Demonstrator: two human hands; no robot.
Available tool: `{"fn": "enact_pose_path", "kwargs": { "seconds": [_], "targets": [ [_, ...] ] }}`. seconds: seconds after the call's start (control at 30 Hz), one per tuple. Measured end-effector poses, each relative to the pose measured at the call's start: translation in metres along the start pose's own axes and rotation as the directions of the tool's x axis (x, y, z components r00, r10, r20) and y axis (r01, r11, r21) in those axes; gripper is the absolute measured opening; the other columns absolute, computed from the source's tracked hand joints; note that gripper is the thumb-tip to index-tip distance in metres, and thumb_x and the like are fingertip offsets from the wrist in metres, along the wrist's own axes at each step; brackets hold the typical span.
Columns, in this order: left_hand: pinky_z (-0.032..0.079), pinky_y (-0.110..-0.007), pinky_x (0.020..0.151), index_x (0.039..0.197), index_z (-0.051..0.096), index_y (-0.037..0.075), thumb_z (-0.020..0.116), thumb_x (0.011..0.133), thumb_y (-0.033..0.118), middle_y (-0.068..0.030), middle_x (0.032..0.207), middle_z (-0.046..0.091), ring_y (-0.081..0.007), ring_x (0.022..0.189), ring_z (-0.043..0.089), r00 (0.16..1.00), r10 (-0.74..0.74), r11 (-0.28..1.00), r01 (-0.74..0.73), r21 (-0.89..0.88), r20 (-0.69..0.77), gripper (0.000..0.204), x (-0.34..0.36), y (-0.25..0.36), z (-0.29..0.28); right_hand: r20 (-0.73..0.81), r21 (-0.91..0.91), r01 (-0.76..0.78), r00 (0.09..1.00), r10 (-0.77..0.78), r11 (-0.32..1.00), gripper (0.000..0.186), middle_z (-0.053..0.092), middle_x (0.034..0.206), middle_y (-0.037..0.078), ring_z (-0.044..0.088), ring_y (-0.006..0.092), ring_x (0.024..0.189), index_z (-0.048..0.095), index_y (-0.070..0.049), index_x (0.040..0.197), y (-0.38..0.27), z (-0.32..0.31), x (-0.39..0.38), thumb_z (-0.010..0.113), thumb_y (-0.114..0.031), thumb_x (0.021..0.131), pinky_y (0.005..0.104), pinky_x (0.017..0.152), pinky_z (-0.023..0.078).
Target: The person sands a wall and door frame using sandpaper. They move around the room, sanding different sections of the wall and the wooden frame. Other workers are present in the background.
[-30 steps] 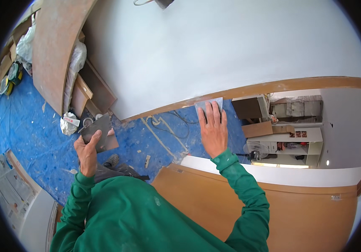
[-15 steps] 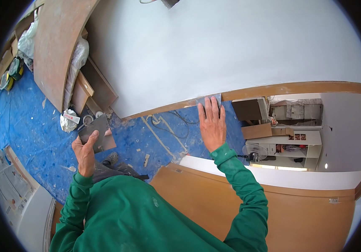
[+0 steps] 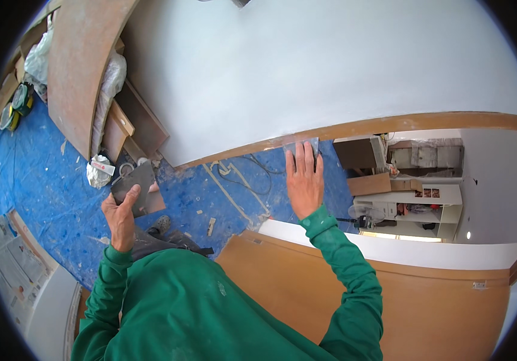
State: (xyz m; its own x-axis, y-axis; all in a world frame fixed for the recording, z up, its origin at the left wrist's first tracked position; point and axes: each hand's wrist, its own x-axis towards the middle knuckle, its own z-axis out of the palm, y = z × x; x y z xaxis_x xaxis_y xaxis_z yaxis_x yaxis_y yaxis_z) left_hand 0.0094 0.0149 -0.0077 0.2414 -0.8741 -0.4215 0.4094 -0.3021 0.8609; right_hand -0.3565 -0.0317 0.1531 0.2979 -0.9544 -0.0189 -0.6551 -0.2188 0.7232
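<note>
My left hand [image 3: 120, 216] is closed on a dark grey square plate [image 3: 140, 183], thumb across its face, over the blue sheeting [image 3: 59, 198]; a pale pink piece shows behind it. My right hand [image 3: 305, 183] holds a grey square sheet [image 3: 310, 146] at the wooden trim [image 3: 379, 122] along the edge of the white surface [image 3: 306, 60]. Its fingers lie over the sheet and the thumb is hidden. A white crumpled bundle [image 3: 98, 172] lies just beyond my left hand.
Leaning boards [image 3: 80, 72] and wrapped bundles stand upper left, beside green-and-yellow round items [image 3: 17, 107]. A cable [image 3: 258, 180] crosses the sheeting. A wooden panel [image 3: 391, 307] is at lower right, with a fan [image 3: 364, 213] and cluttered shelving [image 3: 436, 210] beyond. Papers [image 3: 14, 259] sit lower left.
My left hand with the plate has shifted slightly left. My right hand and sheet moved a little up and back down along the trim edge, staying near the same spot.
</note>
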Motion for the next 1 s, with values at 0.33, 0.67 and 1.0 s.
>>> {"fn": "enact_pose_path", "kwargs": {
  "seconds": [0.33, 0.67, 1.0],
  "targets": [
    [0.050, -0.025, 0.063, 0.102, 0.072, 0.001, 0.076, 0.088, 0.018, -0.0019, 0.087, 0.070, -0.0075, 0.071, 0.061, 1.000, 0.017, 1.000, -0.018, -0.026, -0.013, 0.023, -0.001, -0.003, -0.002, 0.009, -0.005, 0.068, 0.998, -0.068, 0.998, 0.050, 0.038, 0.153, 0.015, 0.029, 0.0322, 0.146, 0.051, -0.007, 0.140, -0.014, 0.004, 0.006, 0.058, -0.016, 0.092, 0.0506, 0.116, 0.030],
    [0.050, -0.026, 0.068, 0.106, 0.071, -0.001, 0.076, 0.088, 0.018, -0.0027, 0.091, 0.071, -0.0082, 0.075, 0.061, 1.000, 0.004, 0.998, -0.004, -0.055, 0.001, 0.027, -0.001, -0.005, -0.010, 0.039, -0.037, 0.058, 0.998, -0.057, 0.998, 0.052, 0.034, 0.155, 0.014, 0.025, 0.0315, 0.148, 0.049, -0.008, 0.144, -0.017, 0.015, 0.013, 0.056, -0.016, 0.093, 0.0505, 0.118, 0.027],
    [0.050, -0.026, 0.065, 0.106, 0.071, -0.002, 0.076, 0.088, 0.018, -0.0030, 0.089, 0.071, -0.0086, 0.072, 0.061, 1.000, 0.001, 1.000, -0.001, -0.018, 0.008, 0.027, 0.004, -0.006, -0.006, -0.007, -0.075, 0.040, 0.999, -0.041, 0.996, 0.053, 0.034, 0.155, 0.013, 0.025, 0.0313, 0.148, 0.049, -0.008, 0.144, -0.019, 0.029, 0.008, 0.057, -0.016, 0.092, 0.0502, 0.117, 0.027]
  ]
}}
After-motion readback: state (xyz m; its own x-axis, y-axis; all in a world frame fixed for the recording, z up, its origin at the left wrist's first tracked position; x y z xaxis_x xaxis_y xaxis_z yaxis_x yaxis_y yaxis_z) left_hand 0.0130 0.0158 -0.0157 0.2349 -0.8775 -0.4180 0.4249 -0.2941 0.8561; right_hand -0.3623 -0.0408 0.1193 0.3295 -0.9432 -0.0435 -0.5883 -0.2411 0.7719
